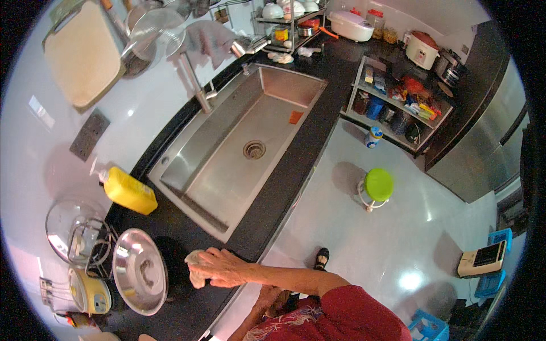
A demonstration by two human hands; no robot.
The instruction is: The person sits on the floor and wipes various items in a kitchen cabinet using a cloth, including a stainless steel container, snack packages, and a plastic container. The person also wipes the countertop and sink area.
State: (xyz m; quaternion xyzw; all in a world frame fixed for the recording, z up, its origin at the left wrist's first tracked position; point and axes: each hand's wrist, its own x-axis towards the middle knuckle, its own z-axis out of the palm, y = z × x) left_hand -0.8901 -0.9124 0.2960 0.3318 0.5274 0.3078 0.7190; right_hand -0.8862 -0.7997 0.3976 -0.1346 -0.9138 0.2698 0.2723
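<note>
My right hand (228,268) rests on the black countertop (273,187), its fingers pressing a pale, bunched cloth (196,269) near the counter's front edge. My left hand (275,298) is bent in by the waist, partly covered by my right forearm; whether it holds anything cannot be seen. To the left of the cloth, a shiny metal bowl (140,271) stands tilted. Just beyond my right hand lies the near end of a stainless steel sink (256,170), with an orange-brown piece (295,117) inside. A yellow pump bottle (129,190) is beside the sink.
A faucet (196,85) stands behind the sink. A glass lid (76,232) in a wire rack and a small yellow cooker (88,291) are at the far left. A green-topped stool (379,184) and a can (373,137) stand on the floor at right, below an open shelf (401,106).
</note>
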